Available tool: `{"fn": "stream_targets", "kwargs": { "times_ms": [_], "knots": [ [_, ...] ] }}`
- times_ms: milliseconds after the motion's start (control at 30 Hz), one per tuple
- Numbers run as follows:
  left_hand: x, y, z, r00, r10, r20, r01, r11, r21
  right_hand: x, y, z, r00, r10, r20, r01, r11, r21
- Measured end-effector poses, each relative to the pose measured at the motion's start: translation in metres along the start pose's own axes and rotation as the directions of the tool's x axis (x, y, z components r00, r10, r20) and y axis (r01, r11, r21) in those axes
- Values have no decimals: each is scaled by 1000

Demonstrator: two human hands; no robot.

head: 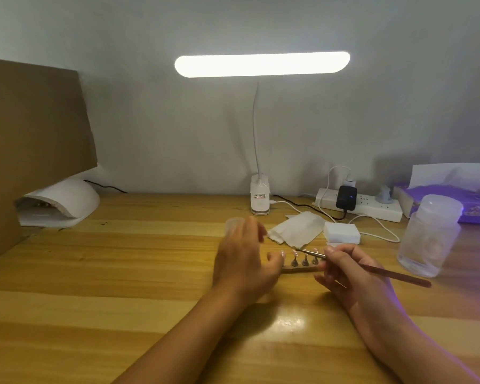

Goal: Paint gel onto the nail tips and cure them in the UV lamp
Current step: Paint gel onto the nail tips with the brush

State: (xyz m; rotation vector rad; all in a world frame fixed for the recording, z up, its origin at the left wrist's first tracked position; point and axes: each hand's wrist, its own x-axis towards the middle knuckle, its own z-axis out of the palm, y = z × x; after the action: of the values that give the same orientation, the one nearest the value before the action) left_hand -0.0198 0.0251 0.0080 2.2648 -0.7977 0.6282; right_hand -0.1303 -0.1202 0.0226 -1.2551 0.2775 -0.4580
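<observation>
A short strip holder (302, 269) lies on the wooden desk between my hands, with several pink nail tips (295, 254) standing up on small stems. My right hand (347, 273) grips a thin brown brush (377, 270), its fine metal end pointing left over the tips. My left hand (244, 261) hovers at the holder's left end with fingers curled; whether it touches the holder is hidden. A small clear cup (233, 227) sits just behind the left hand. The white UV lamp (58, 202) stands at the far left, its opening facing me.
A brown cardboard sheet (31, 139) leans over the UV lamp. The lit desk lamp's base (260, 199) stands at the back centre. Folded tissue (297, 231), a white block (342, 232), a power strip (360, 205) with cables and a clear jar (427, 236) crowd the right.
</observation>
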Motion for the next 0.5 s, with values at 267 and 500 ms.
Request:
{"fn": "stream_targets", "kwargs": {
  "times_ms": [267,500],
  "knots": [
    [1,-5,7,938,-32,345,101,978,-183,0,1,2,999,-33,35,35,999,-36],
    [0,-4,7,956,-59,287,111,980,-168,0,-2,0,989,-149,-11,143,963,-227]
  ]
}}
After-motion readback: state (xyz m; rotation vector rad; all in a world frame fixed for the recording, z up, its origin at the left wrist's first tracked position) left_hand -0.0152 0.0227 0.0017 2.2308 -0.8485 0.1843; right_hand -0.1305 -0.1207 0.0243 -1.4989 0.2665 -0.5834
